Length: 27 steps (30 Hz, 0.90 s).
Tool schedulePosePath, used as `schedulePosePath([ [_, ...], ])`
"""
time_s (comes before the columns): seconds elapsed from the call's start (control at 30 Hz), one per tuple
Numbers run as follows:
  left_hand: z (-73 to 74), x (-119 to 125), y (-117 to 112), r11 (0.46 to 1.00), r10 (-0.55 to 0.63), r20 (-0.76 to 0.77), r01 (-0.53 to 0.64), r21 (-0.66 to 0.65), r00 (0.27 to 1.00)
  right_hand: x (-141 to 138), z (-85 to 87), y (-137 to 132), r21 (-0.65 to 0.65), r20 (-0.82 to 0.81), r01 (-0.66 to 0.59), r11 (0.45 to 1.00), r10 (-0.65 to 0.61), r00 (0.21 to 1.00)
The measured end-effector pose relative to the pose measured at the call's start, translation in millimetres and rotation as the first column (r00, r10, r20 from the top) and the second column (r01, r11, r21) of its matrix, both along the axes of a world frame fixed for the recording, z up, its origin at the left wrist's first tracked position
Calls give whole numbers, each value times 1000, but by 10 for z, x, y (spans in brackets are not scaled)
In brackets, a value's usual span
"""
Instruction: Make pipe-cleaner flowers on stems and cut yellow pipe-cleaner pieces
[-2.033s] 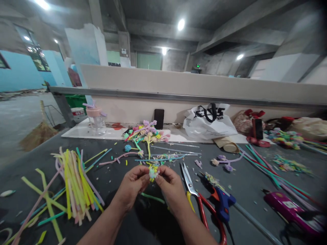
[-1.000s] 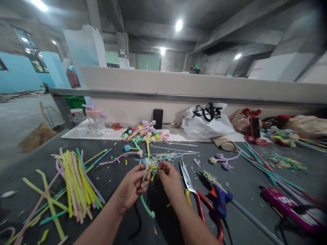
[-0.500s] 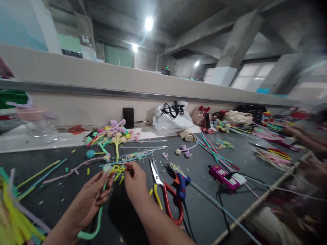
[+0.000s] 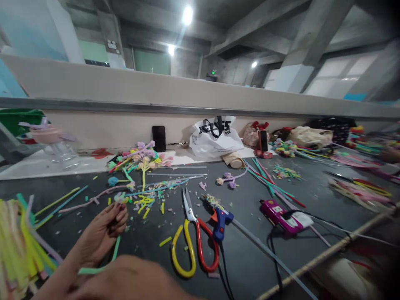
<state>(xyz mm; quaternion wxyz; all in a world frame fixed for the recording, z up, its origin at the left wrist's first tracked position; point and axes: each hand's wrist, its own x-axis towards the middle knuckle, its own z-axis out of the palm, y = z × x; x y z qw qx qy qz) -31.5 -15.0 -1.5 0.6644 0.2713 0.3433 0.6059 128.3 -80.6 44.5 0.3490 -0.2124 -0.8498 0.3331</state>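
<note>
My left hand (image 4: 104, 229) is closed around a green pipe cleaner (image 4: 116, 248) at lower left. A small pale flower head (image 4: 121, 198) shows at its top, above my fingertips. The stem bends near its lower end. My right hand (image 4: 131, 279) is a blur at the bottom edge, close to that bent end; its fingers cannot be made out. Scissors (image 4: 191, 214) with one yellow and one red handle lie to the right, blades apart. Beside them rests a blue glue gun (image 4: 221, 223). Short yellow pieces (image 4: 145, 204) are scattered just past my left hand.
A bundle of yellow pipe cleaners (image 4: 15, 241) lies at far left. Finished flowers (image 4: 142, 156) are heaped at the back near a phone (image 4: 158, 138). A white bag (image 4: 215, 137) stands against the partition. A purple device (image 4: 281, 216) with cables lies at right.
My right hand has left the yellow pieces and come down toward me, to the bottom edge. My left hand, still holding the green pipe cleaner, has shifted slightly left. The view has turned a little.
</note>
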Motion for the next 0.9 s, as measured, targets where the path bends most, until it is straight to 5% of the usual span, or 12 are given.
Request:
schedulePosePath([
  [0.1, 16, 4, -27, 999, 35, -4, -35, -4, 999, 818, -66, 37, 27, 42, 260, 965, -261, 965],
  [0.17, 33, 8, -37, 998, 70, -7, -70, -4, 998, 1363, -196, 81, -148, 66, 625, 767, -623, 780],
  [0.23, 50, 12, -43, 995, 98, -9, -98, -2, 995, 1762, -361, 141, -325, 134, 786, 526, -797, 589],
  [0.3, 64, 18, -47, 996, 93, -5, -93, -3, 996, 1966, -494, 216, -473, 154, 808, 352, -870, 469],
  [0.4, 70, 31, -49, 999, 52, 3, -52, 4, 999, 1970, -521, 348, -607, 258, 766, 212, -859, 443],
  [0.5, 60, 51, -44, 999, 39, 10, -39, 15, 999, 1815, -375, 475, -545, 467, 823, 162, -756, 458],
  [0.67, 54, 98, -50, 1000, -18, 20, 18, 5, 1000, 1684, -265, 617, -477, 581, 848, 232, -641, 502],
  [0.8, 64, 124, -44, 998, -61, -10, 61, 15, 998, 1737, -366, 671, -615, 510, 770, 167, -661, 551],
  [0.9, 65, 130, -29, 998, -48, -31, 49, 28, 998, 1784, -377, 628, -849, 257, 513, 129, -748, 613],
])
